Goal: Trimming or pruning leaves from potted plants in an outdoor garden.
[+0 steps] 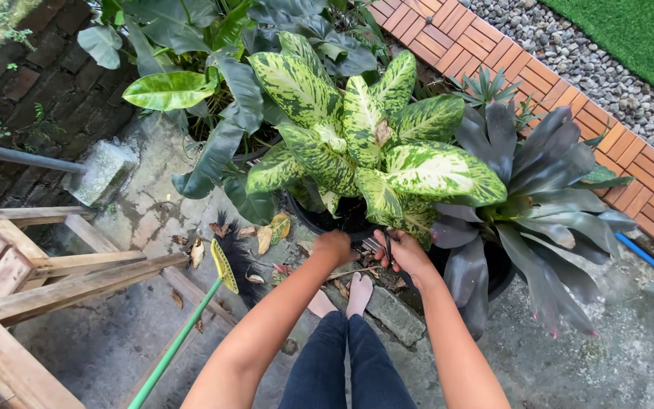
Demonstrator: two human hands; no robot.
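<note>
A plant with large yellow-green speckled leaves (pixel 365 144) grows in a black pot (pixel 310 220) on the concrete in front of me. My left hand (pixel 333 247) is curled tight at the pot's near rim, under the leaves. My right hand (pixel 406 254) is just to its right, closed around a dark-handled tool that looks like scissors (pixel 387 247), held at the base of the plant. Drooping leaves hide the stems. My bare feet (pixel 357 291) stand just below both hands.
A dark purple-leaved plant (pixel 539 189) stands in a pot to the right. A green-handled broom (pixel 175 348) leans at the left beside a wooden frame (pixel 24 280). Dry leaves (pixel 274 231) litter the ground. Behind are a brick path (pixel 569 83), gravel (pixel 592 53) and a blue hose (pixel 649 259).
</note>
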